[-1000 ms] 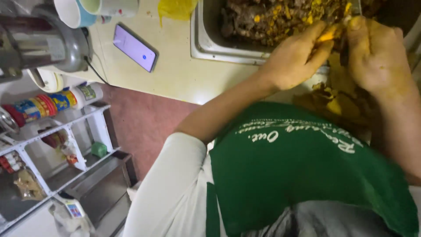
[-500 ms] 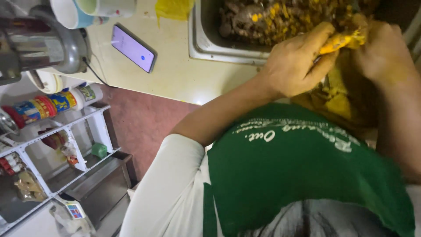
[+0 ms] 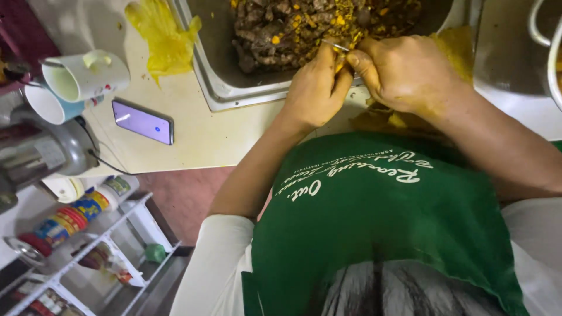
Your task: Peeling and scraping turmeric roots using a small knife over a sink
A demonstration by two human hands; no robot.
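My left hand [image 3: 319, 88] and my right hand [image 3: 404, 73] meet at the near edge of a steel sink [image 3: 213, 76]. Between the fingertips of both hands is a small yellow-orange root piece [image 3: 338, 63], and a thin metal blade [image 3: 335, 45] pokes out above it. Which hand grips the blade I cannot tell. The sink holds a heap of brown roots and yellow-orange peelings [image 3: 304, 26]. Both hands are stained yellow. Yellow scraps [image 3: 386, 120] lie on the counter just below my hands.
A crumpled yellow glove [image 3: 164, 41] lies on the cream counter left of the sink. A lit phone [image 3: 142, 122] lies nearer me. Mugs [image 3: 82, 76] and a steel appliance [image 3: 41, 152] stand at the left. A white rack with a colourful container [image 3: 70, 219] sits below.
The view has swung so the counter and sink sit more centred. My hands have stayed together at the sink edge, working the same yellow piece, with the long yellow strip gone from between them.
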